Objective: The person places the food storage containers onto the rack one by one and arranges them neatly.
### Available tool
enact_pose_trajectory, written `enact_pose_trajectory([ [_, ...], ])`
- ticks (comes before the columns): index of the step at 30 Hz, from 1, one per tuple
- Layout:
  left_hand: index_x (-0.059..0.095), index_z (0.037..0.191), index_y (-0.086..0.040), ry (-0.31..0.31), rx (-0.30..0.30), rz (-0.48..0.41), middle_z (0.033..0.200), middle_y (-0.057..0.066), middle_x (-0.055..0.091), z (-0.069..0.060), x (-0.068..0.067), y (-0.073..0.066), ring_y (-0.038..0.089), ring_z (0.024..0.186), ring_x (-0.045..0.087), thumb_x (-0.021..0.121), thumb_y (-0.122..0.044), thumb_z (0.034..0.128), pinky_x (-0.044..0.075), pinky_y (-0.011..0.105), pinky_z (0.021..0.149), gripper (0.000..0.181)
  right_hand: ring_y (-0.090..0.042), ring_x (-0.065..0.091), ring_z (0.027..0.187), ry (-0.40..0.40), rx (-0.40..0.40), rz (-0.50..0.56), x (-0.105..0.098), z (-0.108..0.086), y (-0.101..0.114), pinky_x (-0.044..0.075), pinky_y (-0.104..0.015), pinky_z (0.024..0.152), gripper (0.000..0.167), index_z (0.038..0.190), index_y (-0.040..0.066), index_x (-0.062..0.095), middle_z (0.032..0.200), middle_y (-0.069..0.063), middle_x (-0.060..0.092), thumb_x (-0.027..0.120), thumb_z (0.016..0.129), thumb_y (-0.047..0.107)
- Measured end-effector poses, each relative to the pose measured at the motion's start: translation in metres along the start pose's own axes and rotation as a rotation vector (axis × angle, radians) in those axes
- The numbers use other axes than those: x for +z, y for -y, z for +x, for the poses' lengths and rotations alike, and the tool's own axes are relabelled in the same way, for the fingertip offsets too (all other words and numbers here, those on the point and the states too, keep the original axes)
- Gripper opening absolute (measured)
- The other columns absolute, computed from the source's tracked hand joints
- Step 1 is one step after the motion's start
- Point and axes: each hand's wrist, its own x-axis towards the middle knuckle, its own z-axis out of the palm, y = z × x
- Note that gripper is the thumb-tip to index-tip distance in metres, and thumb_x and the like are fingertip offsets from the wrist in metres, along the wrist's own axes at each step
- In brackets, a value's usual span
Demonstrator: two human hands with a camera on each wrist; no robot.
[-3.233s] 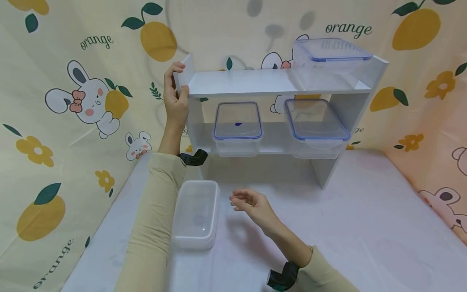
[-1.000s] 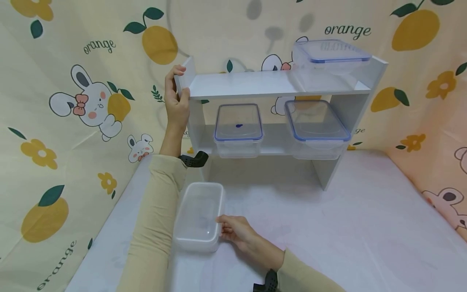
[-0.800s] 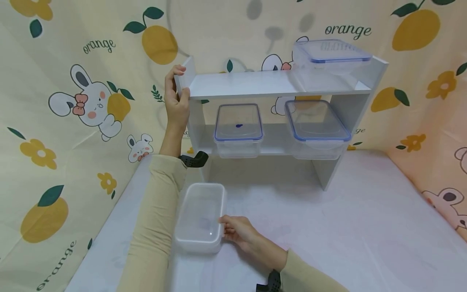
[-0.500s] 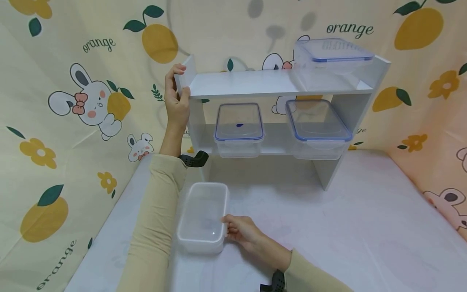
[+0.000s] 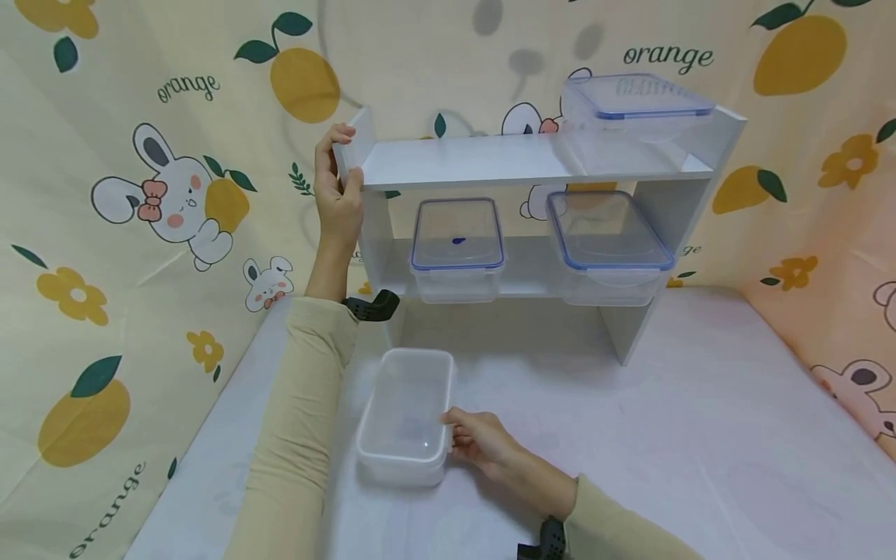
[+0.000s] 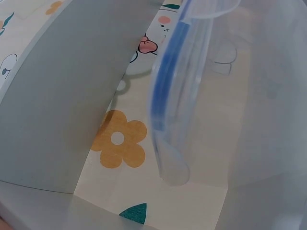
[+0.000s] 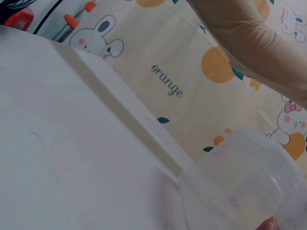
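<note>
In the head view my left hand (image 5: pixel 339 190) grips the upper left side panel of a white shelf unit (image 5: pixel 465 159), fingers behind and thumb in front. A clear plastic food container (image 5: pixel 406 408), with no blue-rimmed lid on it, is low in front of the shelf's left end. My right hand (image 5: pixel 486 443) pinches its right rim, thumb on top and the other fingers curled below. The right wrist view shows the same container (image 7: pixel 230 182) close up, with one fingertip at its edge. Whether its base touches the table cannot be told.
Two blue-rimmed lidded containers, a left one (image 5: pixel 458 249) and a right one (image 5: pixel 609 245), sit on the middle shelf, jutting forward. Another lidded container (image 5: pixel 637 105) stands on top at the right. Patterned cloth (image 5: pixel 175 311) walls the table. Orange-tipped tools (image 7: pixel 72 21) lie beyond the table edge.
My right hand, apart from the container at first, has come down to its right rim and pinched it. Hand and container have then moved rightward. The left hand stays on the shelf panel.
</note>
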Motion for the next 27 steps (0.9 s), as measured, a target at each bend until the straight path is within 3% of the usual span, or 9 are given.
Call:
enact_pose_trajectory([
  [16, 0.045, 0.115, -0.011, 0.001, -0.002, 0.021, 0.134, 0.003, 0.047, -0.001, -0.001, 0.000, 0.013, 0.138, 0.037, 0.038, 0.009, 0.0857, 0.030, 0.031, 0.119, 0.036, -0.003, 0.053, 0.055, 0.009, 0.004, -0.026, -0.013, -0.008, 0.009, 0.048, -0.016, 0.060, 0.019, 0.087, 0.000, 0.059, 0.058, 0.008, 0.059, 0.060, 0.078, 0.017],
  [22, 0.046, 0.114, -0.011, 0.002, 0.006, 0.018, 0.134, 0.001, 0.047, 0.000, -0.001, 0.001, 0.013, 0.138, 0.038, 0.038, 0.009, 0.0855, 0.031, 0.031, 0.119, 0.036, -0.002, 0.052, 0.055, 0.027, 0.001, -0.028, -0.018, -0.012, 0.016, 0.047, -0.016, 0.060, 0.009, 0.075, 0.008, 0.061, 0.057, 0.009, 0.059, 0.059, 0.078, 0.016],
  [27, 0.045, 0.115, -0.012, 0.001, -0.012, 0.016, 0.136, 0.006, 0.046, 0.000, 0.000, 0.000, 0.014, 0.139, 0.036, 0.038, 0.010, 0.0855, 0.030, 0.030, 0.119, 0.037, -0.001, 0.052, 0.055, 0.048, 0.000, -0.038, -0.023, -0.017, 0.022, 0.046, -0.015, 0.061, 0.012, 0.070, 0.013, 0.062, 0.056, 0.011, 0.058, 0.057, 0.079, 0.016],
])
